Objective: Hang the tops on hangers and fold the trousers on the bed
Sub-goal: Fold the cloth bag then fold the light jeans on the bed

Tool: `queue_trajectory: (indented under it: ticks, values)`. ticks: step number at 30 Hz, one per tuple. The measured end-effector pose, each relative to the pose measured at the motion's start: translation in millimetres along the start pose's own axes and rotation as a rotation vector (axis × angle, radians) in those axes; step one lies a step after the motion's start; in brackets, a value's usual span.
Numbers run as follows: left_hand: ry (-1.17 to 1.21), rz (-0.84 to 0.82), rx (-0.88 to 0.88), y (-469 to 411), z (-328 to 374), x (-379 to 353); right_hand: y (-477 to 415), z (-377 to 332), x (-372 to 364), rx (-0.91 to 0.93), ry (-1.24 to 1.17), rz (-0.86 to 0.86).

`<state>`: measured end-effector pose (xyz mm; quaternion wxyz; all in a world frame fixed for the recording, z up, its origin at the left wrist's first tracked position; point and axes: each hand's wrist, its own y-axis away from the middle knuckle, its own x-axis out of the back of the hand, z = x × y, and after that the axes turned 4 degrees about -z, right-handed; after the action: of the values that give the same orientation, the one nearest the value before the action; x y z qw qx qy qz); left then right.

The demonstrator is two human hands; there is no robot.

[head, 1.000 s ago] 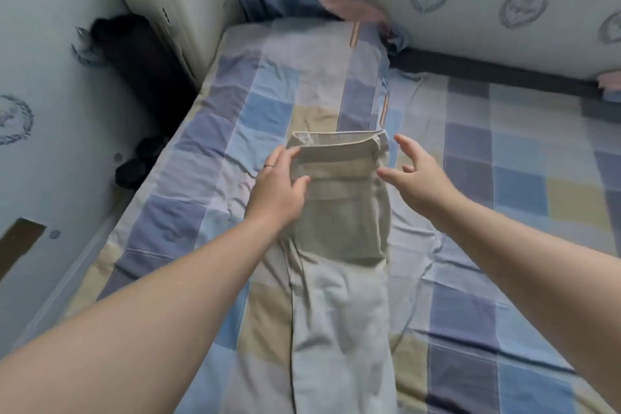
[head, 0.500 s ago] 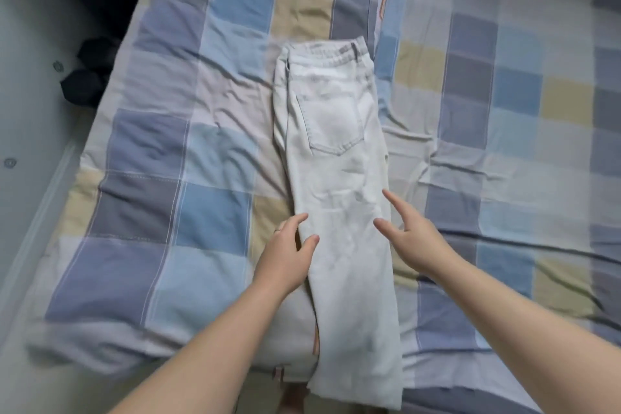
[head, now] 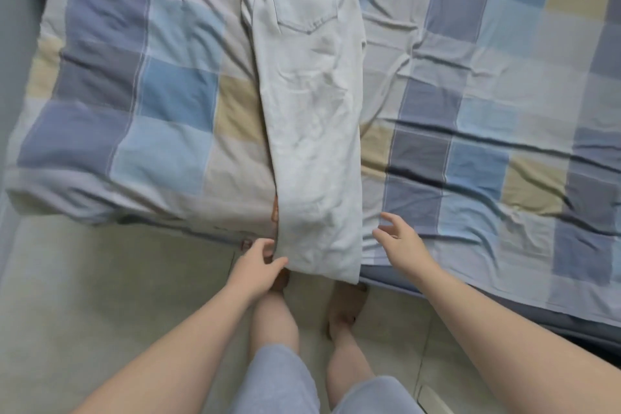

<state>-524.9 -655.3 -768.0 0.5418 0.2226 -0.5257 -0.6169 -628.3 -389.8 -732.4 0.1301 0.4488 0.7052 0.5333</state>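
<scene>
Pale grey-white trousers [head: 312,118] lie lengthwise on the bed, folded leg on leg, back pocket up, with the hems hanging over the bed's near edge. My left hand [head: 257,264] touches the left corner of the hem, thumb and fingers curled at the cloth's edge; a firm grip is not plain. Just right of the hem, my right hand [head: 398,239] hovers with its fingers spread and nothing in it. No tops or hangers are in view.
The bed carries a rumpled checked sheet [head: 487,118] in blue, grey and beige. Its near edge runs across the middle of the view. Below it is pale tiled floor [head: 100,296], where my bare feet and legs [head: 342,309] stand close to the bed.
Both hands slid down the trousers from the waistband to the hems. My view tilted down from the headboard wall to the bed's edge and the floor.
</scene>
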Motion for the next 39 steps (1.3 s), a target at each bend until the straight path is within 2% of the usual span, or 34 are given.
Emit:
queue_trajectory:
  ticks: [7, 13, 15, 19, 25, 30, 34, 39]
  values:
    - [0.017, 0.03, 0.067, 8.0, -42.6, -66.8, -9.0, 84.0, -10.7, -0.002, 0.089, -0.078]
    - [0.029, 0.273, 0.018, -42.9, -40.9, -82.3, -59.7, 113.1, -44.8, 0.068, -0.003, -0.098]
    - [0.086, 0.301, -0.015, -61.3, -38.1, -85.3, -78.7, 114.6, -54.7, 0.107, -0.091, -0.107]
    - [0.133, 0.221, -0.041, -83.1, -38.4, -89.5, -109.2, 112.6, -62.6, 0.019, -0.259, -0.086]
    - [0.223, -0.019, -0.028, -78.5, -46.4, -84.0, -105.4, 109.4, -70.5, -0.035, -0.424, -0.306]
    - [0.292, -0.123, -0.016, -39.4, -42.4, -74.0, -55.0, 103.0, -63.3, -0.083, -0.378, -0.329]
    - [0.402, -0.146, 0.021, 10.3, -36.0, -56.2, 5.7, 92.7, -47.5, -0.087, -0.278, -0.36]
    - [0.413, -0.184, 0.046, 98.4, -28.6, -22.6, 104.3, 83.4, -35.1, -0.039, -0.366, -0.309]
